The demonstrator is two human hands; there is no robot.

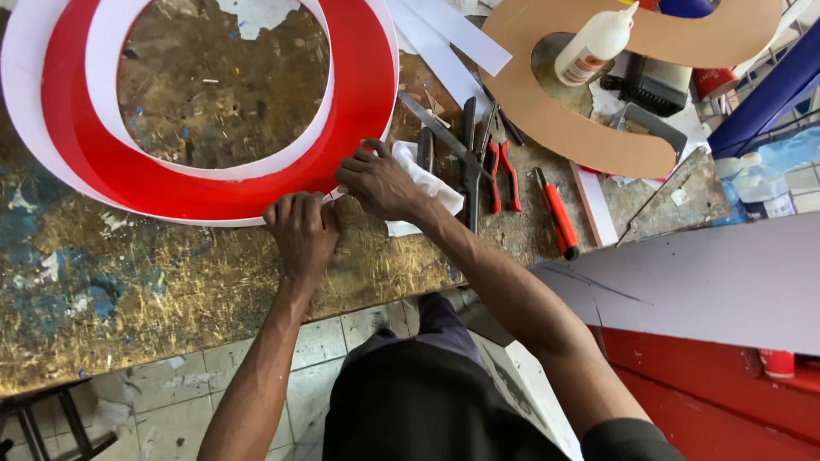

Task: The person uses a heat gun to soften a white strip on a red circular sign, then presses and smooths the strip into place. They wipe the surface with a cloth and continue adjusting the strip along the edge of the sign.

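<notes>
We work at the near rim of the big red ring letter (213, 183) with its white edge strip, which lies flat on the worn table (128, 282) and spreads up and away to the left of both hands. Our left hand (301, 230) is clenched at the ring's lower edge, fingers curled tight on what looks like the white strip where it meets the red face; the exact pinch is hidden under the knuckles. Just to its right, almost touching it, our right hand (380, 181) presses down on the same stretch of rim, fingertips bent onto the red, resting over a white cloth (427, 183).

To do this well, we judge it best to keep the two hands close, so the strip cannot spring away between them, and to press evenly against the table.

Further right of the right hand lie scissors (453, 145), red-handled pliers (504, 175) and a red utility knife (557, 213), all within reach. Beyond them, a white glue bottle (598, 43) rests on a brown curved cutout (547, 115).
</notes>
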